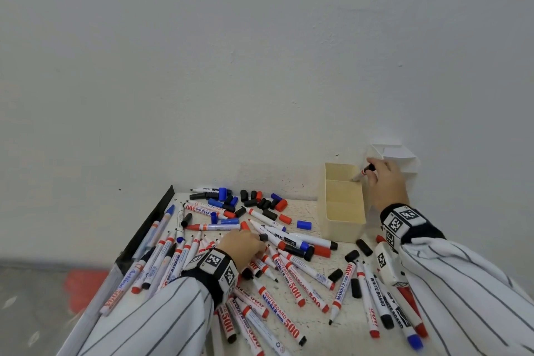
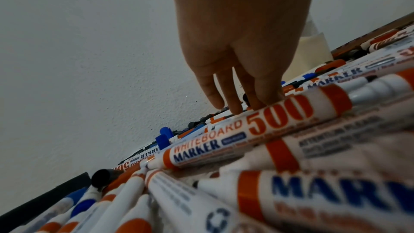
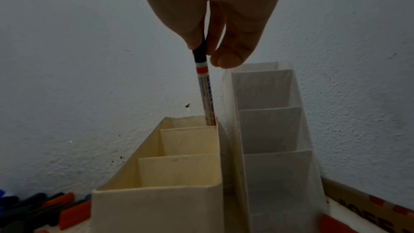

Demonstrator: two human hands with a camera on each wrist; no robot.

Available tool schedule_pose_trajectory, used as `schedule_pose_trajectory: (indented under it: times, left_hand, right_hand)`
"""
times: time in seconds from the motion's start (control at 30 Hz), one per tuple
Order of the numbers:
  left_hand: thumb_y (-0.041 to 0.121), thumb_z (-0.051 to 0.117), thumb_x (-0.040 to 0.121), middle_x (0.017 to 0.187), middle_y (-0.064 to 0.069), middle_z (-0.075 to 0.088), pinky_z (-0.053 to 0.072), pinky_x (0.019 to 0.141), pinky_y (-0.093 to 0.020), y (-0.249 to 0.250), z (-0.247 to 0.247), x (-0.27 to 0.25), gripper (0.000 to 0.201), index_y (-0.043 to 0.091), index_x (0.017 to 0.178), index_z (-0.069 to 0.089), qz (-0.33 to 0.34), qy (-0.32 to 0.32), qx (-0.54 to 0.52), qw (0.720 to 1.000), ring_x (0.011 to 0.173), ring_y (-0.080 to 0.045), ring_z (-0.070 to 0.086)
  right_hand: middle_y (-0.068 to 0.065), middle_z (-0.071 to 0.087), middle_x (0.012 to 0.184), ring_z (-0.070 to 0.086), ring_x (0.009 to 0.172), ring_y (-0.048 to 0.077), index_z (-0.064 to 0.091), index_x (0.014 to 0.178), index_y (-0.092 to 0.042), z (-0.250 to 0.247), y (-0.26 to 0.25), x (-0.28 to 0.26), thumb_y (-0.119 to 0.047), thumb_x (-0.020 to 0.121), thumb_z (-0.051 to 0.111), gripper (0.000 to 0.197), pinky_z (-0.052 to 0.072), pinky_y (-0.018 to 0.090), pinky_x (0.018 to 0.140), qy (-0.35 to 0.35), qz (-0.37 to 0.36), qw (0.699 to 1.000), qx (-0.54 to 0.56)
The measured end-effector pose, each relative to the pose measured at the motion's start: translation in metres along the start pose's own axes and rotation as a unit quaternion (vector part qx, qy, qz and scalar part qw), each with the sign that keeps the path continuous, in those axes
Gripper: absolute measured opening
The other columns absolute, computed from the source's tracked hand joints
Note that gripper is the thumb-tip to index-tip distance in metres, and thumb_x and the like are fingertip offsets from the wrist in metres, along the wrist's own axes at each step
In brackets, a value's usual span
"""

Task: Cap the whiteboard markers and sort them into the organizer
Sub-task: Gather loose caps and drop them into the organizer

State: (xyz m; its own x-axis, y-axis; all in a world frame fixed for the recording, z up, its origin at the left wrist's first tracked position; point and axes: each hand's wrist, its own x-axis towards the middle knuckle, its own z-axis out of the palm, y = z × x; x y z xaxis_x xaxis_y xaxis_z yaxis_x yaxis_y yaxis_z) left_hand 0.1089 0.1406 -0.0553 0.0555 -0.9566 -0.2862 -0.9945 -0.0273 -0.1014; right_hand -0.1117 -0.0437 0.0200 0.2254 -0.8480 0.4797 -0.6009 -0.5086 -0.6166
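The right hand point(image 3: 208, 6) has its grip pinched on the black cap end of a whiteboard marker point(image 3: 206, 93), held nearly upright with its lower end inside the rearmost compartment of the cream organizer point(image 3: 156, 206). A white organizer point(image 3: 268, 130) stands just beside the cream organizer, on its right. Left of the cream organizer, the left hand point(image 1: 241, 248) rests with a loose, empty grip, straight fingers point(image 2: 233, 95) touching the loose markers point(image 1: 289, 283) and caps point(image 1: 260, 202) scattered on the worktop point(image 1: 306, 208).

Markers point(image 1: 291, 286) lie left of two organizers point(image 1: 344, 205), seemingly side by side.
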Motion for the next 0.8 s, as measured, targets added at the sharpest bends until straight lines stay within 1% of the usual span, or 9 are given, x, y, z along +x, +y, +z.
schedule_pose_trajectory:
  times: [0.2,0.37,0.43,0.5,0.57,0.63,0.7,0.77,0.8]
  left_hand:
    - [0.021,0.052,0.093,0.122,-0.005,0.056,0.040,0.100,-0.036,-0.009,0.001,0.006,0.031,0.018,0.124,0.054,0.049,0.005,0.048,0.998,0.115,-0.023,0.050]
    - [0.017,0.050,0.094,0.128,-0.004,0.052,0.040,0.099,-0.036,-0.012,0.006,0.006,0.032,0.018,0.126,0.051,0.073,0.034,0.054,0.995,0.118,-0.022,0.046]
    - [0.016,0.049,0.094,0.134,-0.004,0.047,0.038,0.101,-0.036,-0.013,0.008,0.004,0.036,0.018,0.131,0.046,0.072,0.047,0.047,0.995,0.122,-0.021,0.043]
    - [0.014,0.048,0.094,0.138,-0.003,0.044,0.035,0.105,-0.035,-0.015,0.009,0.001,0.040,0.018,0.133,0.042,0.066,0.062,0.037,0.995,0.125,-0.020,0.041]
    - [0.013,0.048,0.093,0.137,-0.002,0.044,0.034,0.106,-0.034,-0.017,0.008,-0.001,0.037,0.019,0.129,0.044,0.049,0.079,0.006,0.996,0.125,-0.019,0.041]
    - [0.013,0.046,0.093,0.131,0.000,0.048,0.034,0.105,-0.033,-0.018,0.006,-0.003,0.030,0.020,0.122,0.046,0.023,0.099,-0.040,0.994,0.120,-0.017,0.043]
    - [0.016,0.044,0.094,0.123,0.000,0.052,0.034,0.101,-0.031,-0.018,0.002,-0.005,0.024,0.020,0.117,0.048,-0.013,0.121,-0.091,0.988,0.115,-0.017,0.045]
    - [0.023,0.042,0.096,0.116,0.002,0.055,0.034,0.097,-0.029,-0.016,0.000,-0.007,0.018,0.020,0.112,0.049,-0.043,0.157,-0.143,0.976,0.109,-0.016,0.047]
    - [0.026,0.042,0.096,0.112,0.004,0.055,0.034,0.097,-0.028,-0.015,-0.001,-0.007,0.016,0.021,0.110,0.049,-0.056,0.176,-0.165,0.969,0.107,-0.015,0.047]
  right_hand:
    - [0.022,0.055,0.107,0.052,0.094,0.034,0.053,0.109,0.000,0.015,0.005,0.013,0.000,0.090,0.045,0.020,0.041,0.035,0.078,-0.023,0.011,0.998,-0.061]
    - [0.020,0.046,0.127,0.046,0.115,0.034,0.048,0.126,0.000,0.026,0.006,0.015,0.001,0.090,0.041,0.037,0.038,0.034,0.094,-0.132,0.072,0.980,-0.128]
    - [0.019,0.042,0.130,0.047,0.115,0.033,0.047,0.126,0.000,0.026,0.006,0.011,0.001,0.088,0.043,0.038,0.036,0.033,0.094,-0.140,0.082,0.979,-0.122]
    - [0.015,0.048,0.116,0.051,0.097,0.029,0.054,0.112,-0.001,0.024,0.005,0.004,-0.001,0.087,0.046,0.026,0.038,0.030,0.081,-0.097,0.080,0.988,-0.094]
    - [0.008,0.054,0.090,0.049,0.081,0.023,0.055,0.091,-0.007,0.021,0.005,-0.005,-0.005,0.085,0.049,0.007,0.035,0.026,0.069,-0.100,0.069,0.989,-0.089]
    - [-0.001,0.053,0.073,0.050,0.079,0.021,0.053,0.075,-0.013,0.020,0.009,-0.014,-0.008,0.084,0.053,0.010,0.035,0.025,0.062,-0.205,0.054,0.974,-0.083]
    - [-0.006,0.055,0.076,0.053,0.083,0.017,0.056,0.072,-0.020,0.019,0.014,-0.024,-0.009,0.084,0.058,0.016,0.038,0.020,0.064,-0.332,0.050,0.939,-0.079]
    - [-0.004,0.060,0.089,0.054,0.087,0.012,0.064,0.085,-0.019,0.017,0.017,-0.036,-0.013,0.085,0.060,0.007,0.040,0.019,0.075,-0.412,0.061,0.901,-0.120]
    - [-0.002,0.062,0.098,0.054,0.090,0.011,0.066,0.095,-0.018,0.016,0.020,-0.041,-0.014,0.085,0.060,0.012,0.040,0.020,0.080,-0.432,0.062,0.887,-0.150]
